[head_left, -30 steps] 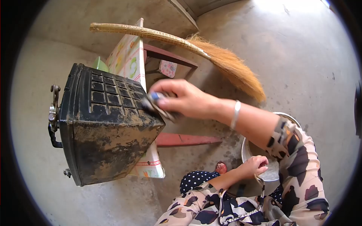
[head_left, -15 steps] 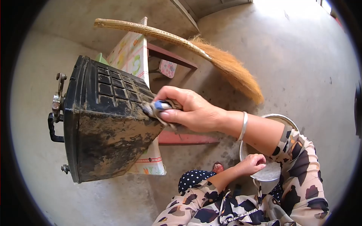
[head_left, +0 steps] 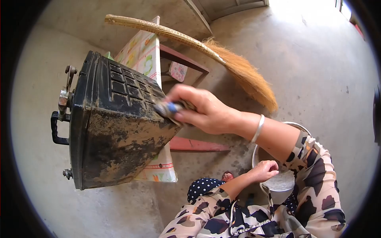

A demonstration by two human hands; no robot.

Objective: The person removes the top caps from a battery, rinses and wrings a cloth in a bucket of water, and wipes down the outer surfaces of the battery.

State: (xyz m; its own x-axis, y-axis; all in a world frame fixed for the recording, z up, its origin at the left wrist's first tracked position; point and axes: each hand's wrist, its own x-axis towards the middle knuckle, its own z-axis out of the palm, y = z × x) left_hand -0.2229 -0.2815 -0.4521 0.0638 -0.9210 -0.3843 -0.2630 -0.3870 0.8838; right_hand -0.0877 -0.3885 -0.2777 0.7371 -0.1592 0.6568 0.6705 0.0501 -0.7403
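A large black battery, smeared with brown dirt, rests tilted at the edge of a table covered with a floral cloth. Metal terminals and a black handle stick out from its left side. My right hand, with a bangle on the wrist, pinches a crumpled rag with a blue patch. The rag presses against the battery's right corner, by the ribbed grid, and is smeared by motion. Lower down, my left hand is loosely curled in front of the bucket, with nothing seen in it.
A metal bucket with cloudy contents stands on the concrete floor, partly behind my right arm. A straw broom lies across the table's far end. Beneath are a reddish table bar and a small floral-topped stool.
My right hand and the rag have shifted slightly along the battery's corner. The battery and table appear a little higher and further right in view. My left hand has barely moved.
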